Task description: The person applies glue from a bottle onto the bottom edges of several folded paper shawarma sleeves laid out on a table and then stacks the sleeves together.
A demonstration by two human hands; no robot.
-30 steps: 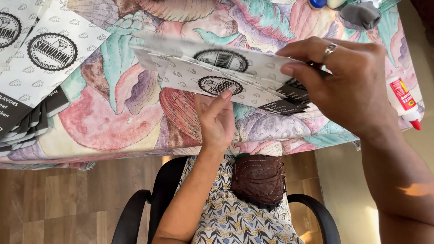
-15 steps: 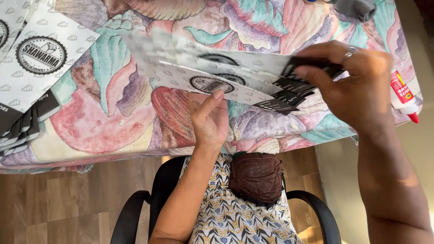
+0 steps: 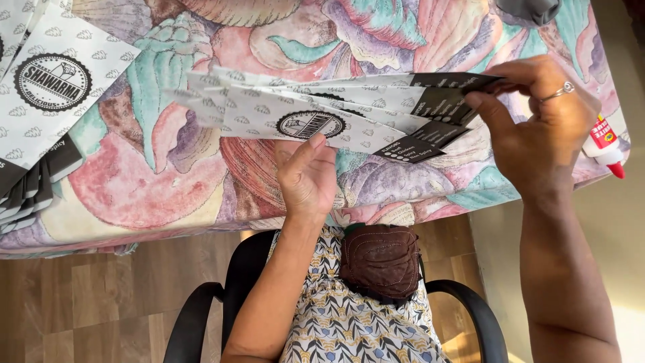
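Pinching: right hand (image 3: 537, 128) fingers clamp the black ends of a fanned bunch of paper bags (image 3: 316, 111)
Left hand (image 3: 308, 176): loose, fingertips touching the front bag's underside
Bags: held just above the flowery tablecloth (image 3: 201, 181)
Nearby: bag stack (image 3: 40, 114) far left, glue bottle (image 3: 605, 144) at right edge

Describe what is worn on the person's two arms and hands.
Both forearms are bare, with no sleeves, gloves or watch in view. The right hand wears a thin silver-coloured ring on one finger. The left hand shows no ring or other jewellery from this side.
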